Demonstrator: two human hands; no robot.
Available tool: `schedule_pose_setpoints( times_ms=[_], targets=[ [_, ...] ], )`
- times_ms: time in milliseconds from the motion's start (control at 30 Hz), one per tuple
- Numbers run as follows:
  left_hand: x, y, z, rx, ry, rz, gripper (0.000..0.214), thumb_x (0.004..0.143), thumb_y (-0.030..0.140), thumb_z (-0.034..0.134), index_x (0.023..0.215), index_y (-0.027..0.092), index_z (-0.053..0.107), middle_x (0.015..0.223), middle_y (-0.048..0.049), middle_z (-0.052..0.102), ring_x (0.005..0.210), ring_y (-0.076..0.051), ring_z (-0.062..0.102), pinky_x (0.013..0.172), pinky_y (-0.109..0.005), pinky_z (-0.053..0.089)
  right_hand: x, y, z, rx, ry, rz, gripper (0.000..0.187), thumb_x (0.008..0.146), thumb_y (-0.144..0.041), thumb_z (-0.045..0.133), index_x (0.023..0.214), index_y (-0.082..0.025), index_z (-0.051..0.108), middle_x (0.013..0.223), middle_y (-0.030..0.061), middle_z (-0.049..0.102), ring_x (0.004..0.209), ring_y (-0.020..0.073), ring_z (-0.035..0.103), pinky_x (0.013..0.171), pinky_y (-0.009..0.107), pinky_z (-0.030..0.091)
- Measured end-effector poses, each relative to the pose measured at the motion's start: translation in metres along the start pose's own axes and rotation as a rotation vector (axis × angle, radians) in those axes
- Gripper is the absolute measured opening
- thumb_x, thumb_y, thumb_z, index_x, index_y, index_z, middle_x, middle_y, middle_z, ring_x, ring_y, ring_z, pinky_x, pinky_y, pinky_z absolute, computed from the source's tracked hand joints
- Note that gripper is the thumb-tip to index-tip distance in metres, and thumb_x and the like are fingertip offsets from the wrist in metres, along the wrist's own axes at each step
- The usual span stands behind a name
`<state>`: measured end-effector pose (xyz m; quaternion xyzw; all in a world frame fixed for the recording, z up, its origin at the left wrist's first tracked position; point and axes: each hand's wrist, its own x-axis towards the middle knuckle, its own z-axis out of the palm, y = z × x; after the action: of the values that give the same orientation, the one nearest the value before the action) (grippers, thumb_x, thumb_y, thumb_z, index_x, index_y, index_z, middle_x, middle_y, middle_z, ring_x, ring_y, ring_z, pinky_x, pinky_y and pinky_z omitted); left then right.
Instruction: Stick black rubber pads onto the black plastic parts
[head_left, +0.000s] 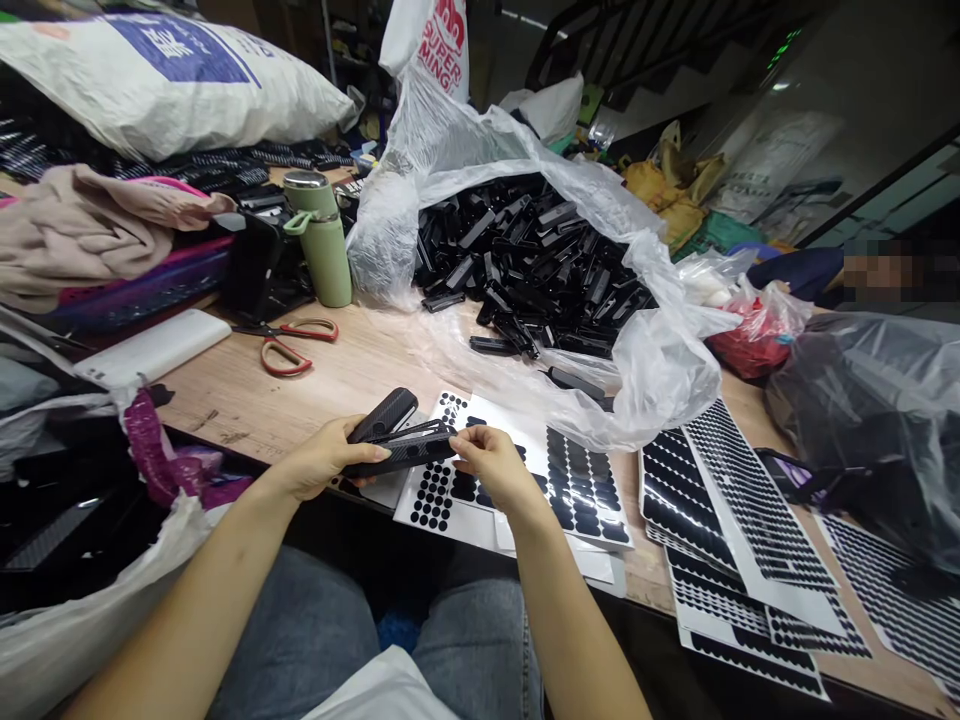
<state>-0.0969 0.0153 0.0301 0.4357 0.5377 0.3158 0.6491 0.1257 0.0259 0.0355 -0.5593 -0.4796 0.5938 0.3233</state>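
At the upper left a white sack (195, 95) with blue print lay over black pieces, and below it a beige cloth (90, 225) was heaped. Next came a white slab (157, 345) on the wooden worktop (217, 400), then scissors (283, 357) with red-rimmed handles, lying just beside it. Behind the scissors stood an upright green flask (328, 255).

Nearer the front edge, the left hand (319, 460) gripped the left end of a black object (416, 452), thumb on top and fingers beneath. The object had two long textured parts, spread apart at an angle, and was held above the worktop's edge. The right hand (491, 462) had its thumb and fingertips closed on the object's right end; whether they also held something small could not be told. Under and beside the hands lay sheets of black stickers (431, 497), round dots among them.

Behind these, a clear plastic bag (664, 370) gaped around a pile of black pieces (525, 260). Further right lay more sticker sheets (757, 500), overlapping, then a red bundle (757, 335) in clear plastic and a dark translucent bag (877, 390).
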Motion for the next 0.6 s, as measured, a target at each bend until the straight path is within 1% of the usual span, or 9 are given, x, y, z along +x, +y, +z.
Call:
schedule_pose_setpoints(
  times_ms=[200,400,500,600],
  targets=[
    [0.001,-0.003,-0.002,0.004,-0.018,0.020,0.036,0.061,0.030,0.071,0.090,0.015,0.056,0.067,0.0023,0.056,0.050,-0.012,0.051,0.042,-0.021,0.040,-0.001,-0.002,0.002,-0.071,0.018,-0.004,0.022,0.071,-0.038,0.060,0.068,-0.017,0.054,0.068,-0.0002,0.051,0.065,0.0120,0.052,0.068,0.030,0.047],
    [-0.001,-0.002,-0.001,0.015,-0.009,0.017,0.036,0.060,0.030,0.071,0.089,0.015,0.056,0.064,0.0030,0.055,0.049,-0.011,0.050,0.041,-0.021,0.041,0.000,0.005,0.004,-0.222,0.088,-0.097,0.021,0.074,-0.039,0.056,0.069,-0.019,0.056,0.067,0.0000,0.055,0.065,0.0140,0.054,0.066,0.029,0.044],
    [-0.001,0.000,0.000,0.013,-0.007,0.014,0.036,0.060,0.030,0.071,0.089,0.015,0.056,0.065,0.0027,0.055,0.051,-0.012,0.051,0.041,-0.021,0.041,-0.003,0.000,0.006,-0.283,0.114,-0.103,0.020,0.076,-0.038,0.054,0.070,-0.020,0.055,0.066,0.0003,0.056,0.066,0.0152,0.055,0.065,0.029,0.042],
    [-0.001,-0.001,0.000,0.012,-0.002,0.016,0.037,0.060,0.031,0.071,0.090,0.016,0.056,0.068,0.0021,0.057,0.052,-0.012,0.052,0.042,-0.021,0.041,-0.008,-0.006,0.009,-0.356,0.147,-0.120,0.018,0.077,-0.036,0.052,0.070,-0.020,0.055,0.070,0.0013,0.059,0.071,0.0167,0.055,0.067,0.029,0.041]
  ],
)
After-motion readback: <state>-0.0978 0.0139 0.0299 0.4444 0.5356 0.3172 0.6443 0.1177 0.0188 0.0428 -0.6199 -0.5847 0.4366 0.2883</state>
